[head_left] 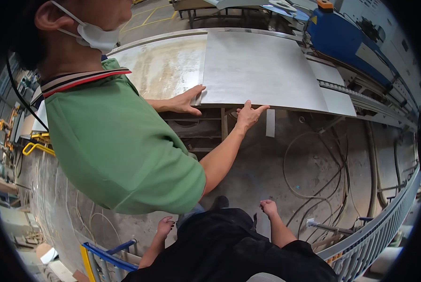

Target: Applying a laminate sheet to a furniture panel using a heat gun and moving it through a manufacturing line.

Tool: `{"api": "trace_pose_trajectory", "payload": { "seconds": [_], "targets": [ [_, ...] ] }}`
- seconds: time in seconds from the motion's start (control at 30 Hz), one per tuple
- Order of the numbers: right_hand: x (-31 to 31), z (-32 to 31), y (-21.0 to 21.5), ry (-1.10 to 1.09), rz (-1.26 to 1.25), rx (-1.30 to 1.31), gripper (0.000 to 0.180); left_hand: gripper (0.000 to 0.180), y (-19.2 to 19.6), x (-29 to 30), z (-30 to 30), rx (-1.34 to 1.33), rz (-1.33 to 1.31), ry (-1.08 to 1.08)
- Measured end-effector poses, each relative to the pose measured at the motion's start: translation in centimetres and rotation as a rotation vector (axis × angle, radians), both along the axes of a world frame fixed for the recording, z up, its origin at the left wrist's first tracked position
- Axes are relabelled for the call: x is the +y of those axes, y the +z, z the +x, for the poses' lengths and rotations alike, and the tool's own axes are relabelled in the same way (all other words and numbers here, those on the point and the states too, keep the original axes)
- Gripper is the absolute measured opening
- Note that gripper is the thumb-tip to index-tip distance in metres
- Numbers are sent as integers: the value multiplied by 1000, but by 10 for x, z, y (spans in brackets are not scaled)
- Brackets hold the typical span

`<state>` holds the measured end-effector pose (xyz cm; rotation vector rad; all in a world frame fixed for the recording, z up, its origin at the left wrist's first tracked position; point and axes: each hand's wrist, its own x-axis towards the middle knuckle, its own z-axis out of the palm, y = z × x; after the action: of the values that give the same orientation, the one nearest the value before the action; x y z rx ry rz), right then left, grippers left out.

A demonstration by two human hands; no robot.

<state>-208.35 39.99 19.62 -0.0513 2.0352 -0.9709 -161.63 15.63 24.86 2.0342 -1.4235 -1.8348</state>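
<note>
My left hand [166, 225] hangs low beside my body, its fingers loosely bent and a little apart, with nothing visible in them. On the other side, my right hand [268, 207] is held above the floor with its fingers curled in and nothing showing in it. Neither hand touches the work. Ahead, a large pale grey sheet panel [262, 70] lies on a long table. A co-worker in a green shirt [121, 141] stands in front of me to the left, with one hand [250, 115] at the panel's near edge and the other hand [187, 100] by its left corner.
A stained pale board [161, 63] lies left of the panel. A blue machine [351, 42] and a rail [360, 98] stand at the far right. Hoses [285, 164] loop across the floor. Roller conveyors flank me, one blue-and-yellow [108, 256] at left, one grey [384, 225] at right.
</note>
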Motion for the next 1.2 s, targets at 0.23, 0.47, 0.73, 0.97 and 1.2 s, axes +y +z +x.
{"api": "trace_pose_trajectory", "payload": {
  "seconds": [0.23,0.47,0.73,0.97,1.2],
  "targets": [
    [14,26,2,-181,-6,2,18,45,10,-34,-3,-14,43,-143],
    [21,87,35,-151,136,-28,24,40,1,-86,-2,46,53,-225],
    [43,128,61,-257,155,62,23,44,-20,-92,4,58,119,-268],
    [70,177,61,-398,162,38,22,46,-63,-102,14,-18,173,-422],
    [66,205,51,-261,273,-68,14,47,-54,-120,3,95,52,-349]
  ]
}}
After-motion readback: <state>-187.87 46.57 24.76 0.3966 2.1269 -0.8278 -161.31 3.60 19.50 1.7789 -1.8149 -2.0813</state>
